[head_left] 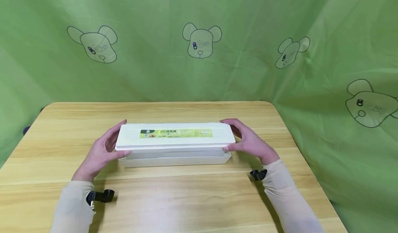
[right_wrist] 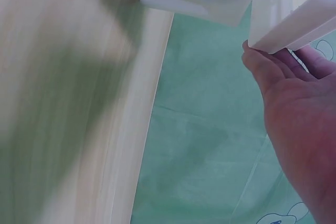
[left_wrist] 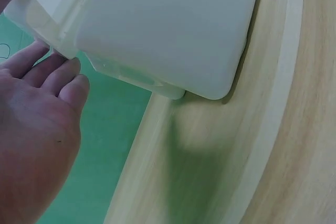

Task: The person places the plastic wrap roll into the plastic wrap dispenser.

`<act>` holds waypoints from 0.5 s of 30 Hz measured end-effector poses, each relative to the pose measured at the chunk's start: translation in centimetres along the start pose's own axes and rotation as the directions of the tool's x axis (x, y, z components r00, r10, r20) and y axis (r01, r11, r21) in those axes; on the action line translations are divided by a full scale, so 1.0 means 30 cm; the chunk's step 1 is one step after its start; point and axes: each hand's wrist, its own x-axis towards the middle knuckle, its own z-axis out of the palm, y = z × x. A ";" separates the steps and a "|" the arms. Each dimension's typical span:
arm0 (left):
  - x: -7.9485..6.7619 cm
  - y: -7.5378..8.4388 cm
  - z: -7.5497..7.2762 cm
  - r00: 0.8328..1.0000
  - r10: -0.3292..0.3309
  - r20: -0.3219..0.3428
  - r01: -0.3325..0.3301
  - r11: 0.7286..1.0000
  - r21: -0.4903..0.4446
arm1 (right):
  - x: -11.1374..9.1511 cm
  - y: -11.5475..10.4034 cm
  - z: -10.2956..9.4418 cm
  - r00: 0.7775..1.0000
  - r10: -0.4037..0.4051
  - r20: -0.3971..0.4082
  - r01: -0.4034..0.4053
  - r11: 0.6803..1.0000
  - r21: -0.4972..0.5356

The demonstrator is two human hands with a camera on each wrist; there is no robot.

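Note:
A long white plastic lid [head_left: 175,142] with a yellow-green label [head_left: 176,133] marked "PE" is raised at a slant over a white cling film box base [head_left: 174,162]. My left hand [head_left: 101,150] grips the lid's left end, thumb along the front edge and fingers behind. At the other end, my right hand [head_left: 248,141] grips it the same way. In the left wrist view, a gap shows between the lid [left_wrist: 39,11] and the base [left_wrist: 173,30]. The right wrist view has the lid [right_wrist: 294,24] against the fingers. The lid hides most of the base's inside.
The box stands on a wood-grain table [head_left: 174,195]. Green cloth [head_left: 149,77] with mouse-like head drawings hangs behind the table and along its right side. A black wrist camera [head_left: 101,195] is strapped on the left sleeve, another [head_left: 258,174] on the right.

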 end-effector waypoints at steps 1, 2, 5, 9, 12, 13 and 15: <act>-0.001 -0.002 0.000 1.000 -0.002 -0.001 0.002 1.000 0.001 | -0.001 0.000 0.001 1.000 -0.003 0.001 0.003 1.000 0.001; -0.001 -0.004 0.000 1.000 -0.003 -0.001 0.003 1.000 0.002 | -0.003 0.001 0.001 1.000 -0.003 0.002 0.003 1.000 0.004; -0.003 -0.008 -0.001 1.000 -0.002 0.005 0.002 1.000 -0.005 | -0.008 0.004 0.004 1.000 0.008 0.002 -0.008 1.000 0.012; -0.007 -0.009 -0.002 1.000 0.001 0.016 -0.001 1.000 -0.013 | -0.014 0.014 0.009 1.000 0.021 0.015 -0.022 0.999 0.031; -0.011 -0.010 -0.005 1.000 -0.001 0.023 0.001 1.000 -0.009 | -0.015 0.017 0.014 1.000 0.021 0.021 -0.022 0.999 0.048; -0.013 -0.011 -0.005 1.000 -0.002 0.025 0.003 1.000 -0.006 | -0.015 0.016 0.016 1.000 0.022 0.021 -0.023 0.998 0.052; -0.016 -0.013 -0.006 1.000 -0.007 0.028 0.007 1.000 -0.005 | -0.015 0.016 0.020 1.000 0.022 0.018 -0.023 0.998 0.056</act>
